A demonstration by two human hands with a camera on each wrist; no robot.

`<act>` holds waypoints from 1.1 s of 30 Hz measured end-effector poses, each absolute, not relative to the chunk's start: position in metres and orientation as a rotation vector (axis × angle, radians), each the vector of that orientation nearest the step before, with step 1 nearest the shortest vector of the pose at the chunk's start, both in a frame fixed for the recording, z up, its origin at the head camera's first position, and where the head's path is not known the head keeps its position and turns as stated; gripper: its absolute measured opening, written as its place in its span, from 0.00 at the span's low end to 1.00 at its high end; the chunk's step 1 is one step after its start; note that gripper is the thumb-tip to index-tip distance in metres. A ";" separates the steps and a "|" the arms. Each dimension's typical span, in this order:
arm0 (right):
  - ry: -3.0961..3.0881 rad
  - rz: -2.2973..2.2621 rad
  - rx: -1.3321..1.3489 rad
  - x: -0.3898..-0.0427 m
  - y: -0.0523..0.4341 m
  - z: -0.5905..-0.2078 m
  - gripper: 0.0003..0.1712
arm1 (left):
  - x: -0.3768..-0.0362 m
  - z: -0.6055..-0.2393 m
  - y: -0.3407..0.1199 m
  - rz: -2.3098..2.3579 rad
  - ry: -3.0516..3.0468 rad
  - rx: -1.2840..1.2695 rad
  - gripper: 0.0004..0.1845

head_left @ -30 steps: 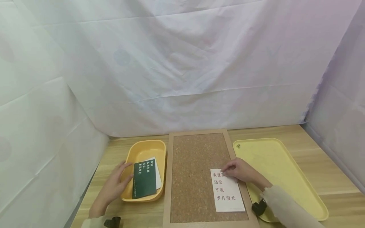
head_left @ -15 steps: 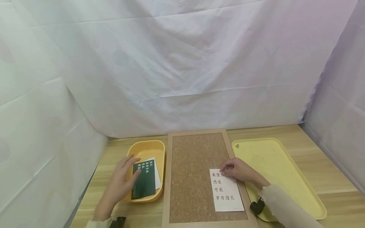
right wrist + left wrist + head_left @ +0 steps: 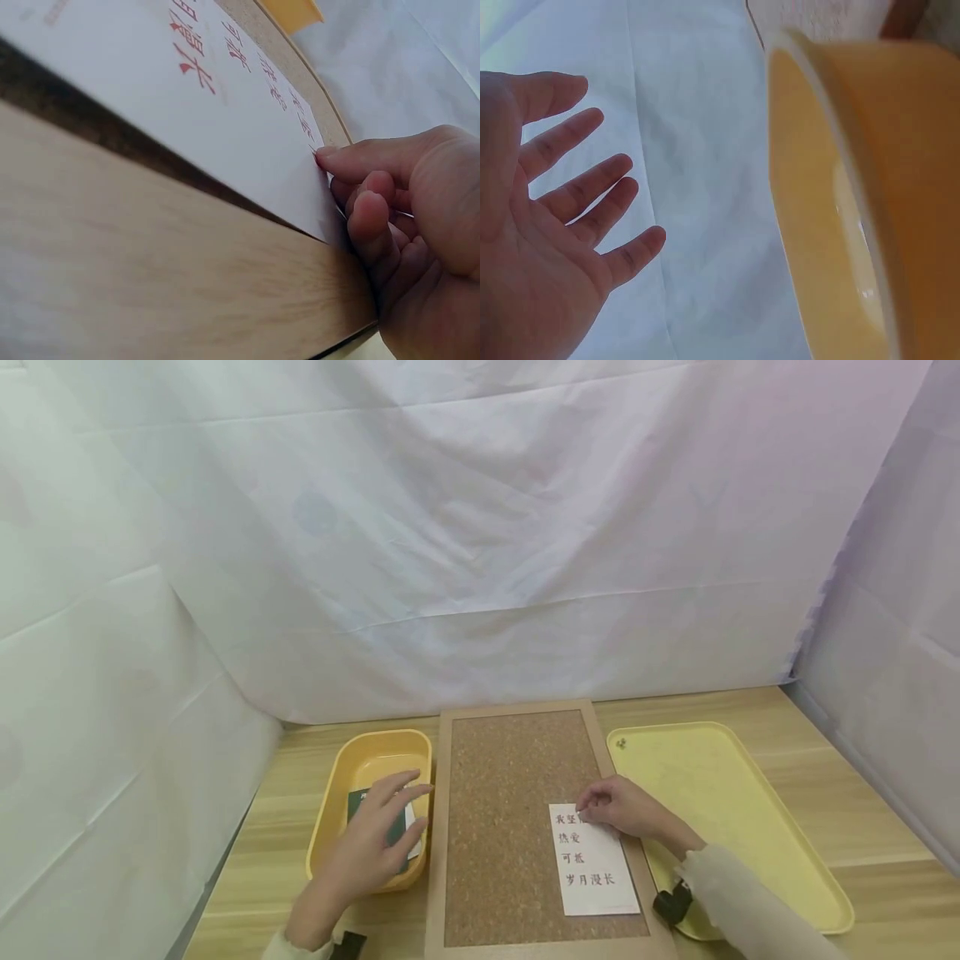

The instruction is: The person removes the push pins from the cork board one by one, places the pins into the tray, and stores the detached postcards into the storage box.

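Observation:
A white card [image 3: 597, 877] with red Chinese characters lies on the right part of the framed corkboard [image 3: 510, 827]. My right hand [image 3: 618, 807] pinches at its top edge, thumb tip on the card [image 3: 217, 142] and the other fingers curled in the right wrist view. My left hand [image 3: 375, 835], fingers spread and holding nothing, is over the yellow bin [image 3: 318, 827]. A dark green card [image 3: 357, 800] and a white one [image 3: 414, 843] lie in that bin, partly hidden by the hand. In the left wrist view, the left palm [image 3: 547, 255] faces the bin's rim [image 3: 832, 112].
To the right of the corkboard is a pale yellow tray [image 3: 720, 802], with a few small dark items [image 3: 621, 743] at its far left corner. White cloth [image 3: 450, 527] hangs behind and at both sides of the wooden table [image 3: 795, 727].
My left hand has moved right, from beside the bin's left rim to over the cards in it. The right hand stays at the white card's top edge.

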State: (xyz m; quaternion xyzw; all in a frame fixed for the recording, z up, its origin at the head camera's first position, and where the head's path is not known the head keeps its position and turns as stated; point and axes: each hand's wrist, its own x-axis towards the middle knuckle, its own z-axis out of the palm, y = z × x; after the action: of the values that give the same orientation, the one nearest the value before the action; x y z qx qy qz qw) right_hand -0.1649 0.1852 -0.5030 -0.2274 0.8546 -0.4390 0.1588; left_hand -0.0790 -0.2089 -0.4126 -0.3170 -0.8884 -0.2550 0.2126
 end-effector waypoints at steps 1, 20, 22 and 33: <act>2.442 -1.257 -0.647 -0.165 0.185 -0.503 0.04 | -0.078 -0.412 -0.205 -0.706 -2.494 -0.893 0.23; 2.474 -1.237 -0.624 -0.163 0.183 -0.501 0.04 | -0.082 -0.425 -0.151 -0.663 -2.755 -1.026 0.23; 2.472 -1.243 -0.623 -0.163 0.183 -0.501 0.04 | -0.082 -0.428 -0.148 -0.640 -2.761 -1.060 0.23; 2.486 -1.250 -0.621 -0.165 0.183 -0.504 0.04 | -0.081 -0.445 -0.120 -0.461 -2.880 -1.234 0.23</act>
State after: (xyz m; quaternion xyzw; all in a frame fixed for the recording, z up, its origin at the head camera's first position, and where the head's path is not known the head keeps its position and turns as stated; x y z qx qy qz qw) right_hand -0.1649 0.1833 -0.5037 -0.2156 0.8628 -0.4338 0.1447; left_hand -0.0810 -0.1203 -0.4455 -0.3895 -0.9094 -0.1455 -0.0127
